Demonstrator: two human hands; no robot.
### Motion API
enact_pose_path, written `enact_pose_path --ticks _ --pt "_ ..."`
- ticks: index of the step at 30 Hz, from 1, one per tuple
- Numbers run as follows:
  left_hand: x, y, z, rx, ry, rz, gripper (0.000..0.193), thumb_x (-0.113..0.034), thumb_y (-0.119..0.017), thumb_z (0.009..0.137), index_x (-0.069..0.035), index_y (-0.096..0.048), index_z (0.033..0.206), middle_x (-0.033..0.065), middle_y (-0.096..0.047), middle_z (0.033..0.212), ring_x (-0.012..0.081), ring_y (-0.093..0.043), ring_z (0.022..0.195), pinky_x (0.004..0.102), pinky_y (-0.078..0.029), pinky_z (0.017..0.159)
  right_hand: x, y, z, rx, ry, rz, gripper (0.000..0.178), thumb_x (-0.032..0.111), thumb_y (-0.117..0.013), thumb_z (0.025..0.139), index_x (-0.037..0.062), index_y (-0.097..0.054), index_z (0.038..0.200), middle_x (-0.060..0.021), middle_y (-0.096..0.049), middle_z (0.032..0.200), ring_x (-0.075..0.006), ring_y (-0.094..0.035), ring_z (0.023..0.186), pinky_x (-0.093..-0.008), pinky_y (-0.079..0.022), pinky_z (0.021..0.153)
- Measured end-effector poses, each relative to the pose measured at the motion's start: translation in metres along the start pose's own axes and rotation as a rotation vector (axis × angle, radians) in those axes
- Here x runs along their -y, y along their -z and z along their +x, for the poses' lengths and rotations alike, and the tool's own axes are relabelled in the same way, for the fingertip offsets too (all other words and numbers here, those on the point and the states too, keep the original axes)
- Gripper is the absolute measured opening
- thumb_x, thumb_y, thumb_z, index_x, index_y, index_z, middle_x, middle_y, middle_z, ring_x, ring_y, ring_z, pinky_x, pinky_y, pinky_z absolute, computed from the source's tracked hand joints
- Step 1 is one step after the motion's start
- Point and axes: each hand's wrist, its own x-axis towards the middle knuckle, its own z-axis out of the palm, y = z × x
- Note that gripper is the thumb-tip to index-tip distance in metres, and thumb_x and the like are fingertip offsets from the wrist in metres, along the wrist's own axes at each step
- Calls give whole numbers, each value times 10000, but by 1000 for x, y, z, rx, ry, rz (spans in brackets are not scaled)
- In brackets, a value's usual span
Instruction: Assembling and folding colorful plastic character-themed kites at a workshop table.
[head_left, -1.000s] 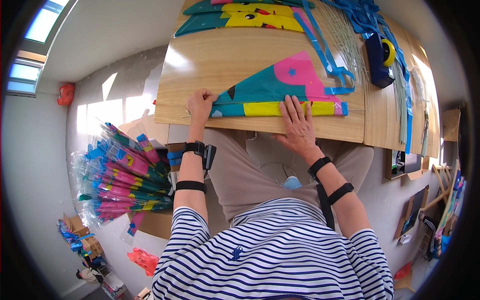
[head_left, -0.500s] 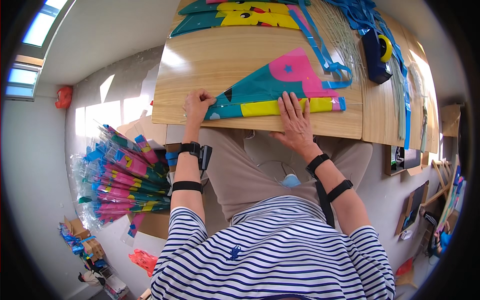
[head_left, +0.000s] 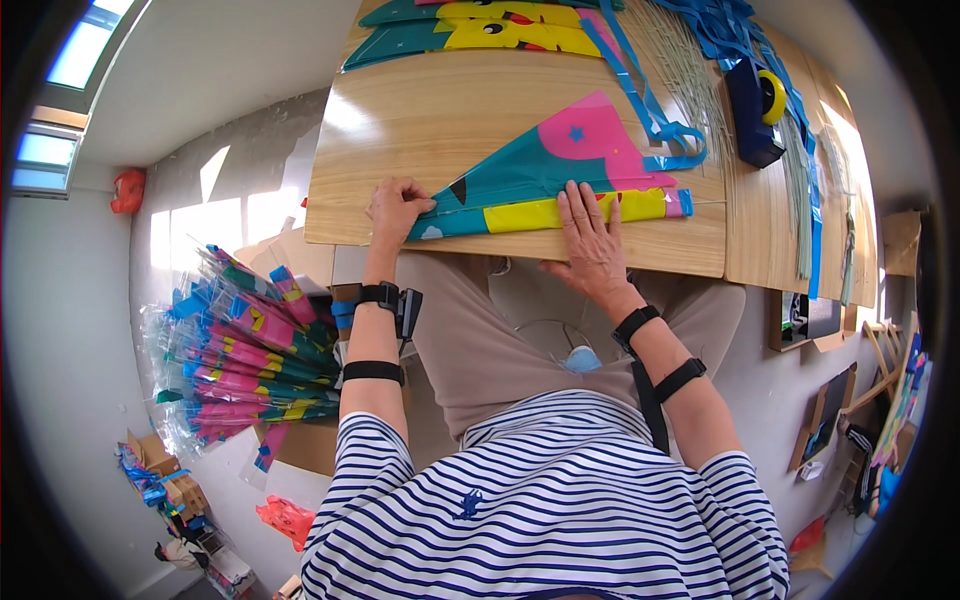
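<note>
A folded sheet [head_left: 520, 178] of teal, pink and yellow lies on the table [head_left: 470, 110], close to the edge nearest the person. It makes a wedge, narrow at the left and broad at the right, with a straight strip along its near side. The left hand [head_left: 398, 208] is at the narrow tip, thumb and fingers pressed together and pinching it; whether anything else is caught between them I cannot tell. The right hand [head_left: 592, 240] rests palm down on the yellow part of the strip, fingers extended and slightly apart. A thin rod [head_left: 709, 202] sticks out past the strip's right end. A blue ribbon [head_left: 672, 163] curls against the broad end, and a dark blue tape dispenser [head_left: 746, 115] with a yellow roll [head_left: 776, 94] stands beyond it to the right, beside thin sticks [head_left: 693, 88]. More folded sheets [head_left: 475, 38] overlap at the far side. To the left, plastic-wrapped bundles [head_left: 265, 350] lean over a cardboard box [head_left: 308, 447].
</note>
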Motion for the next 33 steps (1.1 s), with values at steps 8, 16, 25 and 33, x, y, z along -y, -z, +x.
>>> enact_pose_path --ticks 8,16,25,33 --pt "-60 -21 -35 -145 -368 196 276 -59 -832 749 -109 -732 1001 66 -686 1053 297 -638 1060 430 -485 909 -4 -1 -2 -9 -1 12 1239 593 -846 724 53 -240 1660 -101 -214 1739 -288 -142 1626 -627 -65 1289" --pt "-73 -28 -44 -7 -516 150 275 -20 -772 792 -56 -709 1058 97 -688 1101 336 -640 1075 439 -554 905 -1 3 0 7 -6 6 1235 598 -844 726 57 -244 1660 -103 -211 1738 -294 -139 1625 -629 -64 1291" --pt "-70 -24 -43 46 -549 201 213 24 -678 832 -27 -707 1037 111 -675 1115 340 -630 1085 440 -554 911 0 3 0 5 -5 22 1231 582 -853 725 60 -245 1660 -104 -219 1733 -290 -145 1624 -623 -64 1294" --pt "-80 -37 -69 -14 -599 145 273 -80 -764 817 -23 -695 1075 124 -654 1183 350 -606 1154 457 -501 990 -2 0 -1 -8 -5 9 1221 611 -835 730 57 -258 1653 -94 -230 1728 -281 -160 1619 -633 -59 1290"
